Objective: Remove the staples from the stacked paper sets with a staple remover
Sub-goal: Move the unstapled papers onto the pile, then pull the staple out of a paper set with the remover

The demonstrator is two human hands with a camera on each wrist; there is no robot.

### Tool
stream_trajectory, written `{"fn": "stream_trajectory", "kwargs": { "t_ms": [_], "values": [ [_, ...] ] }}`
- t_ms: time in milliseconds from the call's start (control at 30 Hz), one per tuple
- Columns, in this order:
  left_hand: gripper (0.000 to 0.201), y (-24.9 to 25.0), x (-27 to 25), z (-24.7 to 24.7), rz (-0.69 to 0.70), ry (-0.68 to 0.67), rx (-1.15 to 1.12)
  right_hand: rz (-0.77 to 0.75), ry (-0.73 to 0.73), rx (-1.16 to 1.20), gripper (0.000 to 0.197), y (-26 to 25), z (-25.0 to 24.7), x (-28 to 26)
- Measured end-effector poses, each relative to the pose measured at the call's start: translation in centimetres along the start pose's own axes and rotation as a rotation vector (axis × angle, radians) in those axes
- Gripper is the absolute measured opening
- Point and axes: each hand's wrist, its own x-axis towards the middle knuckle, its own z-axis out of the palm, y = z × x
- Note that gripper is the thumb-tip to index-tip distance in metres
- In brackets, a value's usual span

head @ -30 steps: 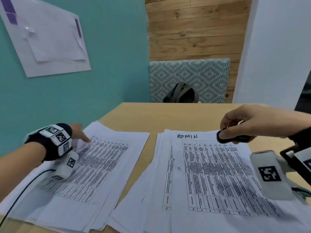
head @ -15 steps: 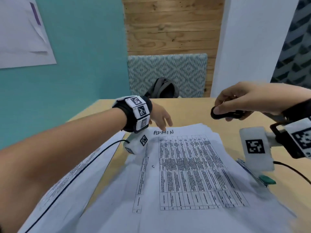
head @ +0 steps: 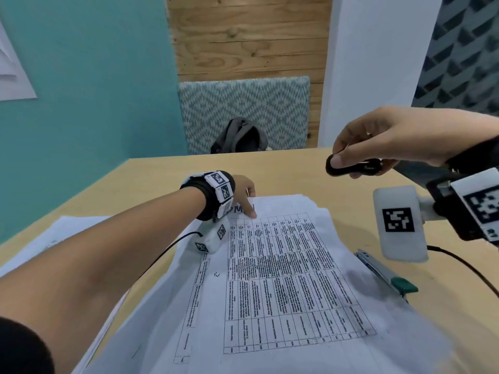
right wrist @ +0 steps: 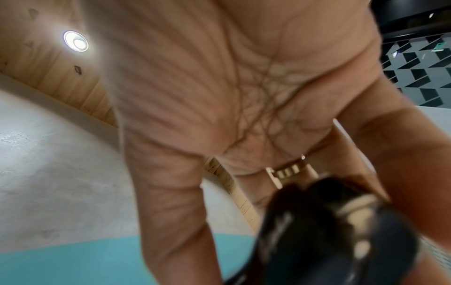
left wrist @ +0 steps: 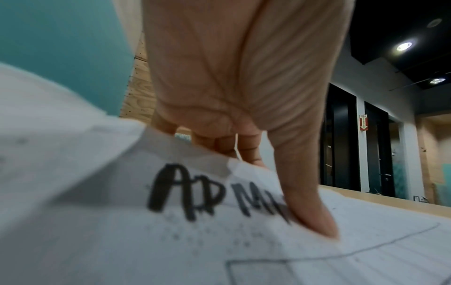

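Left hand point(head: 244, 194): thumb pressed on the top sheet of the paper stack point(head: 283, 265) beside the handwritten heading, fingers curled over the far edge, pinching the paper. Right hand point(head: 383, 143): raised above the tabletop point(head: 297, 168), clear of the stack, gripping the black staple remover point(head: 351, 168) between thumb and fingers. Second pile of papers point(head: 67, 230): lying to my left. Staple: not visible; I judge it sits at the top corner my left hand covers. Method, as I judge it: pin the corner flat, slide the remover's teeth under the staple, squeeze, lift straight so no sheet tears.
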Motion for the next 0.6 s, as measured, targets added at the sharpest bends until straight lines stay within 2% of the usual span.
{"fn": "stream_trajectory", "kwargs": {
  "t_ms": [100,167,333,400,500,600],
  "values": [
    [0.027,-0.6,0.0,-0.2,0.026,0.184,-0.065,-0.002,-0.007,-0.009,0.026,-0.3,0.3,0.0],
    [0.024,-0.8,-0.1,-0.4,0.036,0.239,-0.088,-0.005,-0.012,-0.019,0.025,-0.4,0.5,0.0],
    [0.026,-0.8,-1.1,-1.4,0.075,0.272,-0.070,-0.001,-0.025,-0.030,0.025,-0.3,0.7,0.2],
    [0.017,-0.8,-1.5,-1.8,0.104,0.293,-0.083,-0.002,-0.035,-0.030,0.025,-0.2,0.8,0.3],
    [0.016,-1.2,-2.3,-2.4,0.138,0.269,-0.097,-0.001,-0.044,-0.035,0.025,-0.2,1.1,0.5],
    [0.024,-1.1,-3.7,-3.5,0.189,0.289,-0.098,-0.008,-0.043,-0.029,0.024,-0.4,1.5,0.6]
  ]
}}
